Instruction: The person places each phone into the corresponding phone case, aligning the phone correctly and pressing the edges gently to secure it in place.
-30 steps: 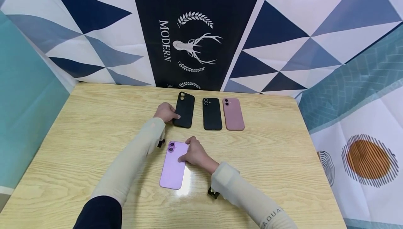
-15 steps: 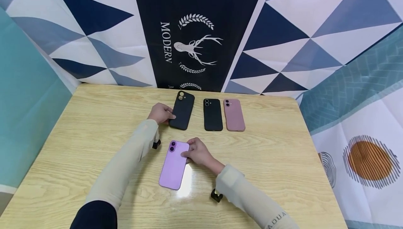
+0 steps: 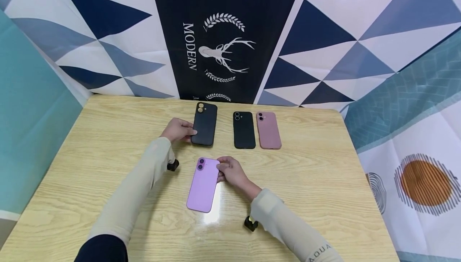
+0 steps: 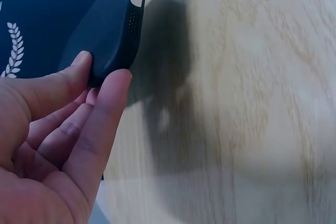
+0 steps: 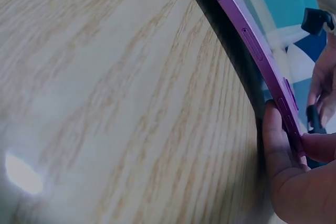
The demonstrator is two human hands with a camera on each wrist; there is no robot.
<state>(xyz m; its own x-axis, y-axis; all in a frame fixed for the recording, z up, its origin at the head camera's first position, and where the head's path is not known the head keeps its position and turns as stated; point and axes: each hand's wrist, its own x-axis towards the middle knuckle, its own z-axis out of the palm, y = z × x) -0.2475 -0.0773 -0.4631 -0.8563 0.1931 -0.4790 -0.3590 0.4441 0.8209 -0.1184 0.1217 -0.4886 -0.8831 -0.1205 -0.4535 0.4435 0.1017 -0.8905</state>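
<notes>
In the head view my left hand [image 3: 176, 129] pinches the lower left edge of a black phone case [image 3: 205, 124] between thumb and fingers. Its camera cutout is at the top left. Seen from the left wrist, the black case [image 4: 113, 24] shows a port opening and small speaker holes, with the thumb on one face and fingers behind. Nearer the body, my right hand [image 3: 232, 172] grips the upper right edge of a purple phone [image 3: 202, 186], its twin cameras facing up. From the right wrist the phone's [image 5: 257, 59] side buttons show, and it tilts over the table.
A black phone [image 3: 244, 130] and a pink phone [image 3: 268, 131] lie side by side toward the back; whether they wear cases I cannot tell. The wooden table [image 3: 306, 174] meets patterned cloth [image 3: 223, 34] at its back edge. Black wrist cameras [image 3: 251, 223] hang below the sleeves.
The black case has moved left in my left hand and turned more upright in the head view. The purple phone has shifted slightly right and up, with the right hand's fingers now nearer its edge.
</notes>
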